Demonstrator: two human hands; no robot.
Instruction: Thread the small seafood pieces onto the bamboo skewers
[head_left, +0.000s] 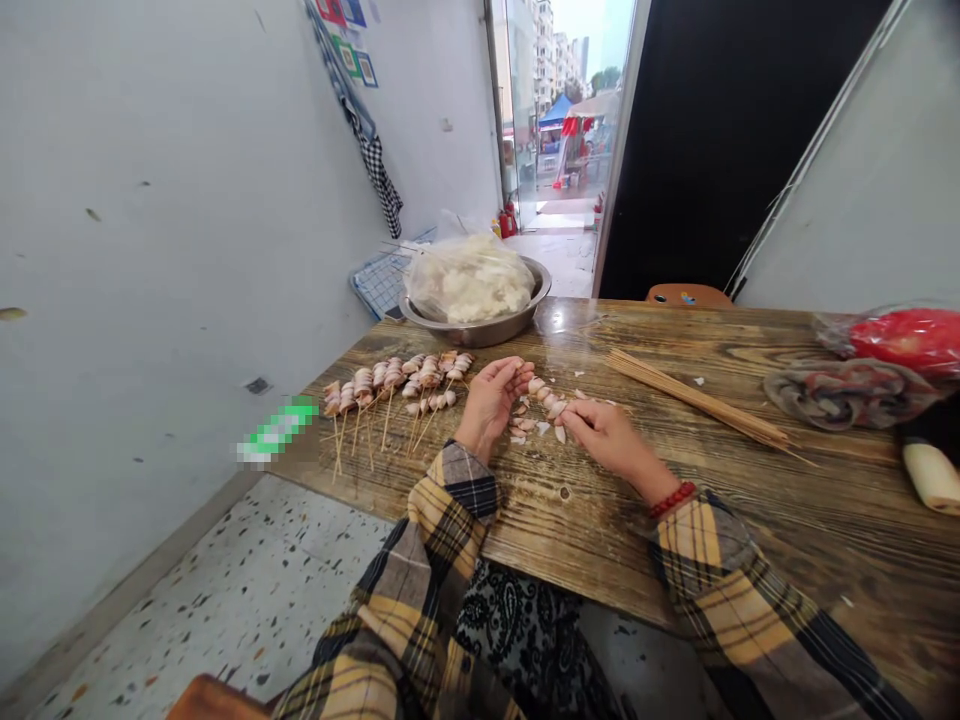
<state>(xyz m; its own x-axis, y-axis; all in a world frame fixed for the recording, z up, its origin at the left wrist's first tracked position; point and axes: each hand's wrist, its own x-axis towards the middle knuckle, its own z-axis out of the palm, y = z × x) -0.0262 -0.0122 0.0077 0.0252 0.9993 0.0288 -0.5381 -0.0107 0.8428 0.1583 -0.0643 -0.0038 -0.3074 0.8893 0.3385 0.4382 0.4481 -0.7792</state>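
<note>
Pinched together at the fingertips, my left hand (491, 400) is beside the far end of a skewer of garlic cloves (546, 398); what its fingers hold is too small to make out. My right hand (607, 435) is closed around the near end of that skewer, which tilts over the table. Loose garlic cloves (519, 430) and bits of skin lie on the wood beneath and between my hands. To the left, several threaded garlic skewers (390, 375) lie side by side, their bare stick ends pointing toward me.
A bundle of thin bamboo sticks (697, 402) lies right of my hands on the wooden table (570, 540). Behind stands a metal basin (480, 332) holding a plastic bag of pale food (472, 280). A crumpled cloth (847, 392) and a red bagged item (911, 332) are at the right.
</note>
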